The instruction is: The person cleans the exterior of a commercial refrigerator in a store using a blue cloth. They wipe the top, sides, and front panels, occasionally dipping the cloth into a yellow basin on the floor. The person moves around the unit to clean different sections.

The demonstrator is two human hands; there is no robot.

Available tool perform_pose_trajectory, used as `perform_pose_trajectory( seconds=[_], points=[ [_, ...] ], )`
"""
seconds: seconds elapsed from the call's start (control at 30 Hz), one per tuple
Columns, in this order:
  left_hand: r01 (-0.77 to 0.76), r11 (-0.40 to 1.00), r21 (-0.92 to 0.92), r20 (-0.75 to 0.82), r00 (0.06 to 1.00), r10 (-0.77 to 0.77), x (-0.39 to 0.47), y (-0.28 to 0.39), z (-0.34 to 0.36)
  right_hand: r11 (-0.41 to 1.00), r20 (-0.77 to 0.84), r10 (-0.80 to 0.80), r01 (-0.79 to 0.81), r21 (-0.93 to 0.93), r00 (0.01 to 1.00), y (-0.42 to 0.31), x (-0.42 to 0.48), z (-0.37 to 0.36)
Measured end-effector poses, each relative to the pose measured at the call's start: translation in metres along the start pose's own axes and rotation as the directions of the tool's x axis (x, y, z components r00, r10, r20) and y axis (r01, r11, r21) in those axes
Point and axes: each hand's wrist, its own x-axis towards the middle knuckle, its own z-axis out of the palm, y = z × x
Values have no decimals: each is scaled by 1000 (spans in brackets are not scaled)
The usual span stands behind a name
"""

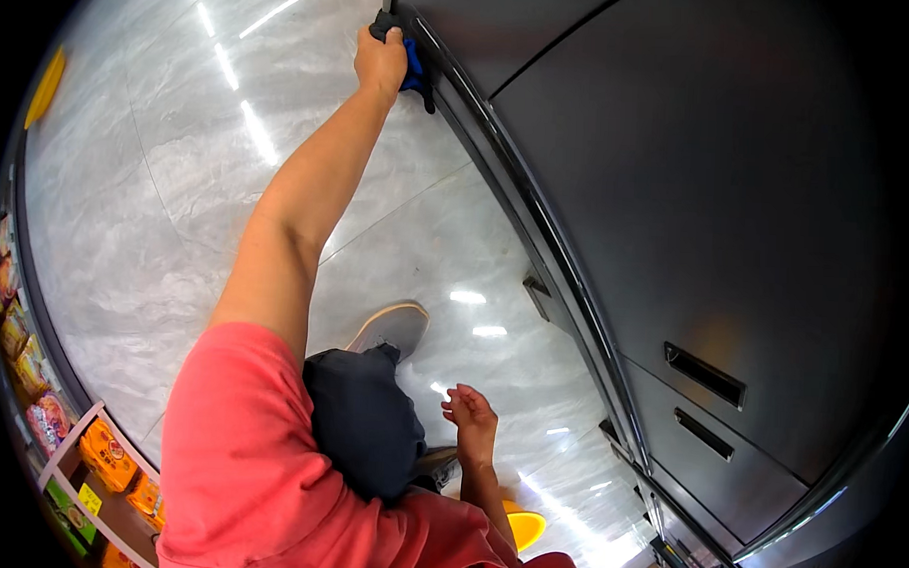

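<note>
At the top, my left hand reaches far out, gripping a blue and black cloth against the lower edge of a dark cabinet or refrigerated unit. Part of the cloth hangs beside the unit's rail; the rest is hidden by the fingers. Lower down, my right hand hovers over the floor near my knee, empty, its fingers loosely bent and apart. A yellow round container, perhaps a basin, shows partly behind my right forearm.
The long rail of the unit curves down the right side, above recessed handles. Shelves with packaged goods stand at lower left. Another yellow object is at the far left. My shoe rests on glossy grey floor tiles.
</note>
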Motion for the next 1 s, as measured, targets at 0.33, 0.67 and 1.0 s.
perform_pose_trajectory(
  seconds=[0.33, 0.67, 1.0],
  points=[
    [-171, 970, 171, 252, 960, 125, -12, -8, -17, 999, 35, -29, 30, -14, 999, 4, -5, 9],
    [-189, 982, 18, 794, 600, 101, -268, -24, -26, 994, 2, -87, 87, -59, 996, 13, -30, 8],
    [561, 692, 453, 787, -617, -15, -336, 37, -72, 872, -446, -367, 469, 139, 816, -42, -64, -42]
  ],
)
